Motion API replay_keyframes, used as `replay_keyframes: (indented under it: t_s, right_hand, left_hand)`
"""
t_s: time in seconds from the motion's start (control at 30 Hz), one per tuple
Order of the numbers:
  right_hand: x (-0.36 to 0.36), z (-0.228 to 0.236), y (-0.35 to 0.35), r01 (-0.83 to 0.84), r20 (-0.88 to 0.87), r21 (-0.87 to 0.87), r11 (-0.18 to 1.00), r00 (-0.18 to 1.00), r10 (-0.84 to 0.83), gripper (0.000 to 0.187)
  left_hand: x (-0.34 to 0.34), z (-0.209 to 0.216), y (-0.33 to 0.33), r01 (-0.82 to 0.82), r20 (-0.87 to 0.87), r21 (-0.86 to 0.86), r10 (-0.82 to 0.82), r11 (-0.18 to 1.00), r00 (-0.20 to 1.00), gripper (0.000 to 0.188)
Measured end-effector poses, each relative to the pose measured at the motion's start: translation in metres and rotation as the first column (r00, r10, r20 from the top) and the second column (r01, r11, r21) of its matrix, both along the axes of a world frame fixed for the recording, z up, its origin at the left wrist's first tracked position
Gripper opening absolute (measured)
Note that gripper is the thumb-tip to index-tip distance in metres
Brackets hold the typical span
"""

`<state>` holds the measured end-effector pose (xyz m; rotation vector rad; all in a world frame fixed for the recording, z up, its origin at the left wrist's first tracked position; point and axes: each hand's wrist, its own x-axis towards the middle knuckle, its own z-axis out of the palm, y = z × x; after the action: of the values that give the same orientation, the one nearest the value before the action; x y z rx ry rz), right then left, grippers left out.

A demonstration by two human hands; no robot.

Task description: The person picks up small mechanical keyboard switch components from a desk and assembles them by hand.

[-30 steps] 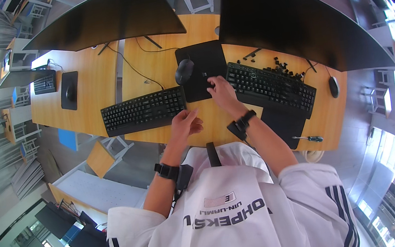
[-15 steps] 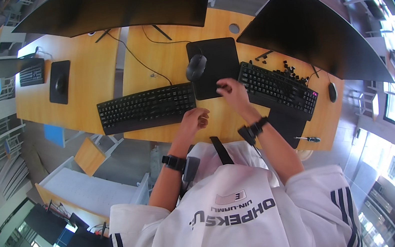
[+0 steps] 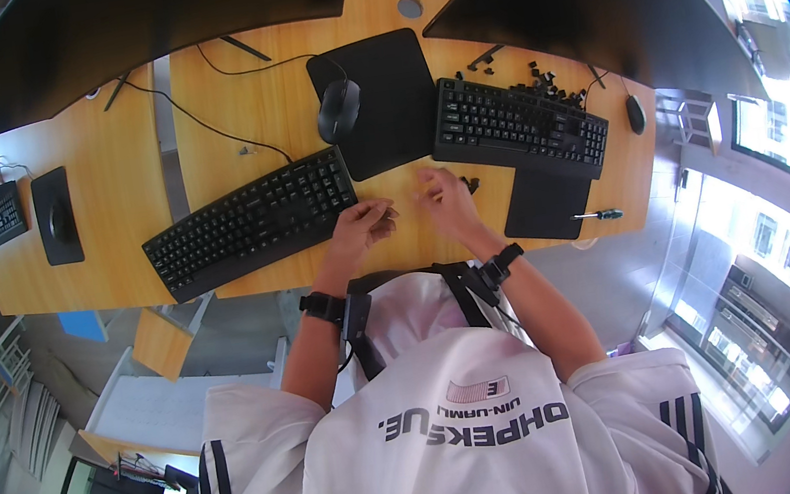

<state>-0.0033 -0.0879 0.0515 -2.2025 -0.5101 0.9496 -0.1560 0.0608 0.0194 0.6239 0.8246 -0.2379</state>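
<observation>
the right hand [image 3: 450,209] is blurred and the left hand [image 3: 358,234] curls inward; whether either grip holds anything, i cannot tell. small black pieces [image 3: 473,182] show partly beside the right hand; a long black keyboard [image 3: 250,222] lies near the left hand on the yellow wooden counter [image 3: 284,101]. a wide black monitor [image 3: 180,9] is cut off above.

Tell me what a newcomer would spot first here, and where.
Probably the big dark left monitor and right monitor, spanning the top. Next, the small black pieces strewn behind the right keyboard. Then the left hand and right hand, close together on the near side of the mouse pad.
</observation>
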Motion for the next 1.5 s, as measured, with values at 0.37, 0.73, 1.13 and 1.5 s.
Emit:
replay_keyframes:
  t_s: [0.37,0.73,1.13,1.5]
  right_hand:
    - [0.027,-0.026,0.049,-0.075,0.274,0.066,0.995,0.960,0.054,0.024]
    - [0.001,0.099,0.003,0.417,-0.705,0.479,0.772,0.707,0.055,0.023]
    - [0.043,0.136,-0.084,0.507,-0.686,0.685,0.523,0.692,0.226,0.025]
    - [0.106,0.150,-0.175,0.486,-0.607,0.584,0.650,0.793,-0.048,0.023]
  left_hand:
    - [0.004,0.062,0.036,-0.378,0.179,-0.245,0.425,0.893,0.887,0.032]
    - [0.028,0.144,0.021,-0.043,0.298,-0.005,0.043,0.999,0.954,0.034]
    - [0.101,0.206,-0.081,0.229,0.070,0.390,-0.277,0.892,0.958,0.029]
    - [0.142,0.218,-0.156,-0.123,0.237,0.124,0.090,0.985,0.967,0.031]
